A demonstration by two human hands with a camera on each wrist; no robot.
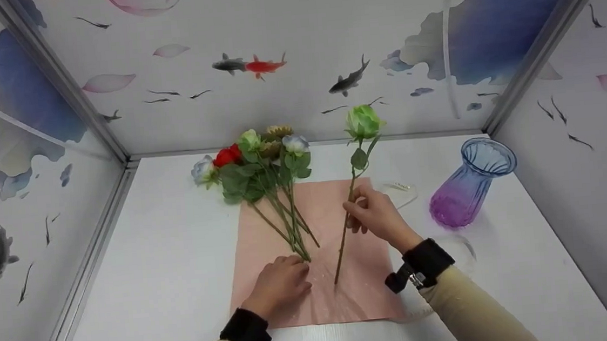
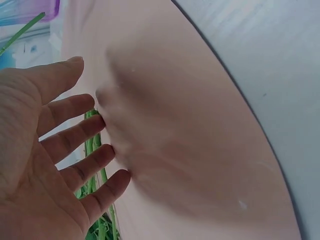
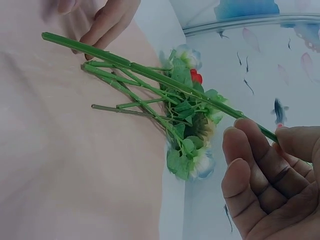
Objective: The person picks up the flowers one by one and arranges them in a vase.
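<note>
A smooth white tabletop [image 1: 174,245] meets a white far wall [image 1: 280,9] along a narrow grey strip [image 1: 334,142]. Slanting grey metal-looking posts mark the corners, one at left [image 1: 58,76], one at right [image 1: 550,37]. The far wall bears pink petals [image 1: 110,83], a red fish [image 1: 265,65] touching a dark one [image 1: 228,64], and a large blue-and-grey patch [image 1: 503,24] at right. The white left wall [image 1: 31,224] has a similar blue patch [image 1: 26,89]; pale streaks of light cross both patches.

We see a small booth [image 1: 291,9], with fish pictures [image 1: 268,66] on its pale walls [image 1: 170,124], grey metal strips [image 1: 58,76] in the corners and a white table [image 1: 168,246]
</note>
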